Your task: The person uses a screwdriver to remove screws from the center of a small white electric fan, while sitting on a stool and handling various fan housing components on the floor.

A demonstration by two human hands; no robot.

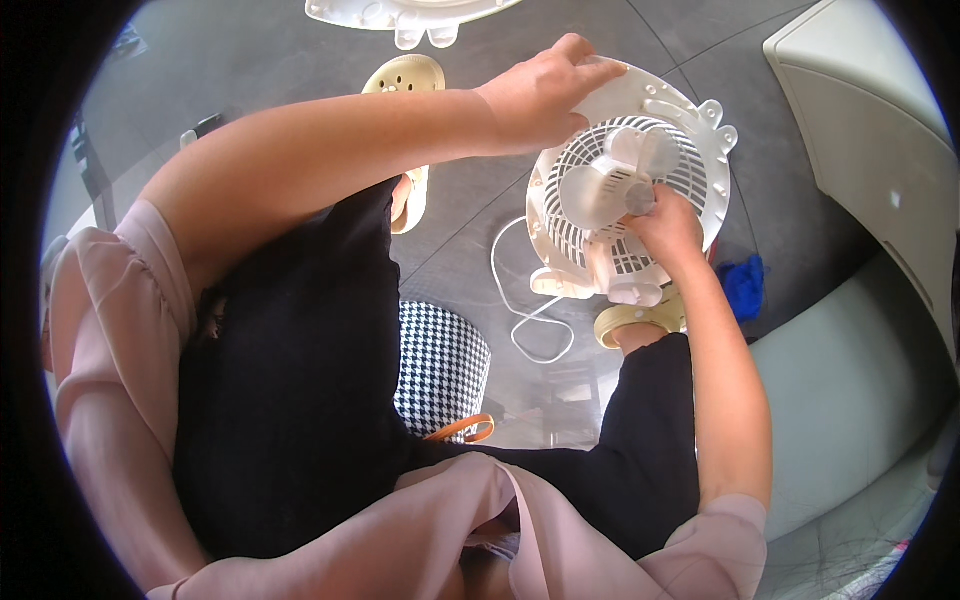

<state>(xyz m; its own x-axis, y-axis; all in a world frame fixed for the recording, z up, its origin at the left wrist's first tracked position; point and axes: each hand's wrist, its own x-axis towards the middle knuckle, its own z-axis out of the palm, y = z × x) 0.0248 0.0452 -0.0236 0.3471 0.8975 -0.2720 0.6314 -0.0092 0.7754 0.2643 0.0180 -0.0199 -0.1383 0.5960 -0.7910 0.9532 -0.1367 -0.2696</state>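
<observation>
A white fan housing (722,190) with a slotted round grille stands tilted over the floor in front of me. My left hand (540,95) holds its far-left rim, thumb on the inner side and a finger stretched along the edge. In the middle of the grille sits a pale, see-through fan blade (592,195) with rounded wings. My right hand (668,228) reaches in from the right, its fingers closed around the small round knob (640,197) at the blade's centre. Some of its fingertips are hidden behind the knob and the blade.
Another white plastic fan part (410,14) lies at the far edge. A white cord (516,325) loops on the grey tiles. A houndstooth stool (440,365) with an orange strap stands between my legs. To the right are blue cloth (742,288), a cream cabinet (870,110) and a grey-green cushioned seat (850,390).
</observation>
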